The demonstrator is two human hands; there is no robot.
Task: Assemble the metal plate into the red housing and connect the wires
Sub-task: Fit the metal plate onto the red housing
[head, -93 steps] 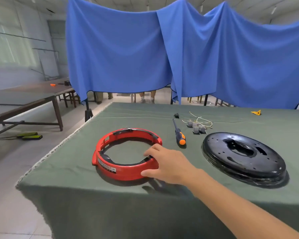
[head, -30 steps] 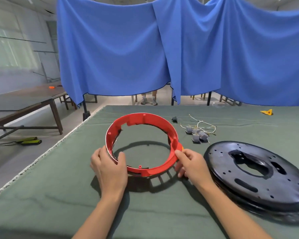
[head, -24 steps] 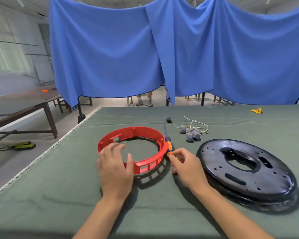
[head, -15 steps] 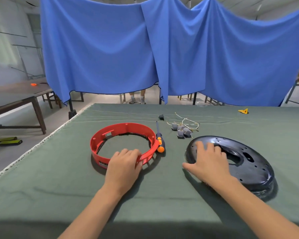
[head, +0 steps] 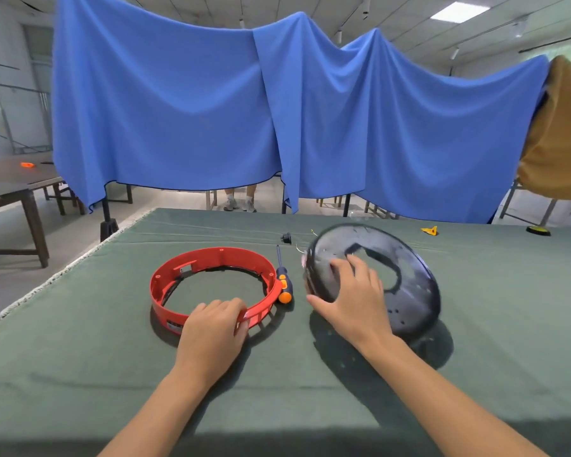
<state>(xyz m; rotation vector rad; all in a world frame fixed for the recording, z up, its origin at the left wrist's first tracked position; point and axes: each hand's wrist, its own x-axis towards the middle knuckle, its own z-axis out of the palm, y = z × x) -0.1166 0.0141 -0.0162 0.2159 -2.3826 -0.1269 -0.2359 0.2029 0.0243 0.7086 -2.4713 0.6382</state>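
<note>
The step looks like bringing the plate [head: 406, 291] to the housing [head: 211, 282]. The right hand [head: 353, 301] grips the plate's near-left rim, fingers over its top face, tilting it up off the table [head: 80, 357]. The left hand [head: 211, 328] curls over the housing's near rim, steadying it. Next: carry the plate leftward past the screwdriver [head: 282, 280], level it, and seat it in the ring.

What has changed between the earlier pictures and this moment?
The right hand left the red housing, moved over to the black metal plate, gripped its left edge and tilted it up off the green table; the plate now hides most of the wires. The left hand came in and holds the housing's near rim. The housing, lifted a second ago, lies flat again. The screwdriver remains beside it.
</note>
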